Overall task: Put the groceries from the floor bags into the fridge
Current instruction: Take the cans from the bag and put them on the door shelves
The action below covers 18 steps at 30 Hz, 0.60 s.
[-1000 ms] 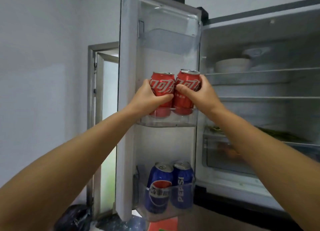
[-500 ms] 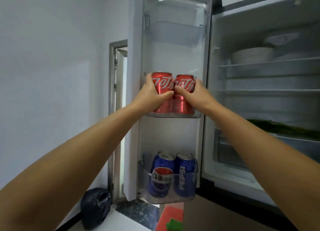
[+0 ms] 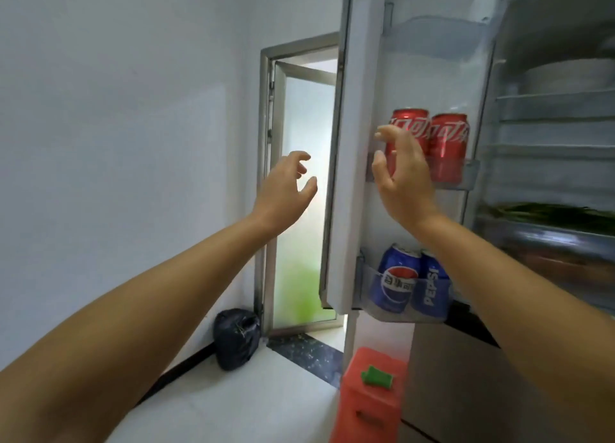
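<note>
Two red cola cans [image 3: 446,143] stand side by side on the middle shelf of the open fridge door [image 3: 352,143]. Two blue Pepsi cans [image 3: 412,283] stand in the door's lower bin. My right hand [image 3: 402,173] hovers in front of the left red can, fingers loosely spread, holding nothing. My left hand [image 3: 286,190] is off to the left of the door edge, in front of the doorway, fingers relaxed and empty. A black bag [image 3: 237,338] sits on the floor by the wall.
The fridge interior [image 3: 549,126] on the right holds a white bowl [image 3: 569,76] on an upper shelf and green vegetables [image 3: 545,211] above a drawer. A red stool [image 3: 369,399] with a green item on it stands below the door. A frosted glass door [image 3: 303,193] is behind.
Both hands have let go of the red cans and drawn back; the left hand moved leftward past the door edge. The view shifted left and down.
</note>
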Motion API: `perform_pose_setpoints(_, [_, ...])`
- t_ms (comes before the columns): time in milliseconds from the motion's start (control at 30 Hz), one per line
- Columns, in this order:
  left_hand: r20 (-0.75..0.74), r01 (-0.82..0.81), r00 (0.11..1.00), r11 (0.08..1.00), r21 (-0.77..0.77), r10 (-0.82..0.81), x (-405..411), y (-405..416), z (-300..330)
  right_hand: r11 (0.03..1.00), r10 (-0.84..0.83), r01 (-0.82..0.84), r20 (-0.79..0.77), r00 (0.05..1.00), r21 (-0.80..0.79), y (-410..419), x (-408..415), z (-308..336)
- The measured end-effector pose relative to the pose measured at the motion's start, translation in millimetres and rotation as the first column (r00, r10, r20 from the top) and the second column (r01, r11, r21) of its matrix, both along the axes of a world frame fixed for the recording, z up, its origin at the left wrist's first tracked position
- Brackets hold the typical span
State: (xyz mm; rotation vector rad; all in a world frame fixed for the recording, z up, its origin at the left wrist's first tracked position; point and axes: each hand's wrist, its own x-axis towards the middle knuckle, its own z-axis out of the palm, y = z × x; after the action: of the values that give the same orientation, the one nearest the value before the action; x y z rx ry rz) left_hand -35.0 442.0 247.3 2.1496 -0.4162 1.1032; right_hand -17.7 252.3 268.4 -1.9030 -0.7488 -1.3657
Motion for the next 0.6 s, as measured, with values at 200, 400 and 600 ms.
perform_pose_setpoints(200, [-0.171,-0.187,0.966,0.981,0.045,0.192,-65.7,147.7,-86.1,0.974,0.165,-0.203,-0.300,0.940,-0.103,150.3,-20.0,-95.2])
perform_pose_setpoints(400, [-0.443,-0.394,0.826,0.919,-0.013,0.348,-142.9,291.4,-203.0,0.878,0.224,-0.422,-0.584,0.780,-0.227,305.4,-51.9,-215.7])
perform_pose_setpoints(600, [-0.708,-0.655,0.573,0.750,-0.092,0.413,-229.9,414.5,-313.1,0.695,0.209,-0.636,-0.752,0.626,-0.336,436.3,-85.4,-323.6])
